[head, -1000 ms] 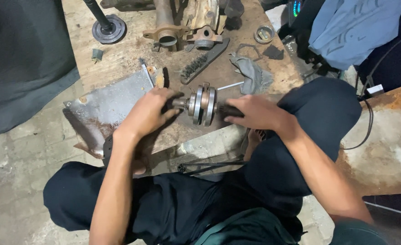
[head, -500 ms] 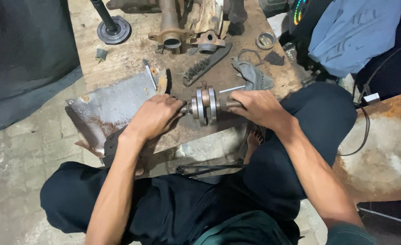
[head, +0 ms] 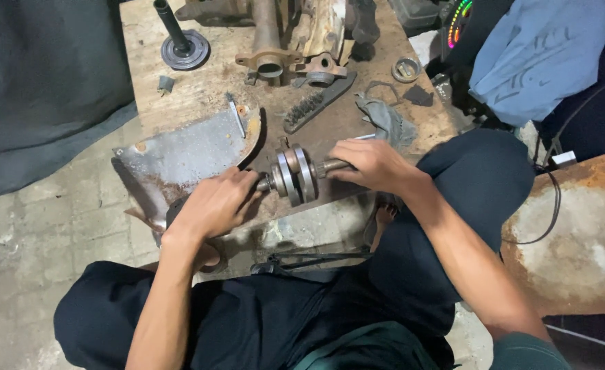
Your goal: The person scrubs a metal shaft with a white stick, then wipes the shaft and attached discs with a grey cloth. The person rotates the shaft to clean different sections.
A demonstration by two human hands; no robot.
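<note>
Head view, looking down: a worn wooden board (head: pixel 200 96), stained and scratched, lies low over a grey paved floor (head: pixel 35 226), with a dark cloth (head: pixel 42 82) hanging at the left and a rusty metal sheet (head: pixel 576 240) at the right. A person sits at the board's near edge, knees to either side. On the board's front edge lies a metal shaft with two thick discs (head: pixel 294 175). The left hand (head: pixel 213 204) is closed around its left end; the right hand (head: pixel 371 164) is closed around its splined right end. A grey metal plate (head: pixel 186 147) lies just left of the shaft. Behind it are a wire brush (head: pixel 313 104), a crumpled grey rag (head: pixel 388 122), rusty cast parts (head: pixel 282 58), a small ring (head: pixel 406 70) and a black rod standing on a round base (head: pixel 182 44). A blue cloth (head: pixel 542 51) lies at the upper right.
</note>
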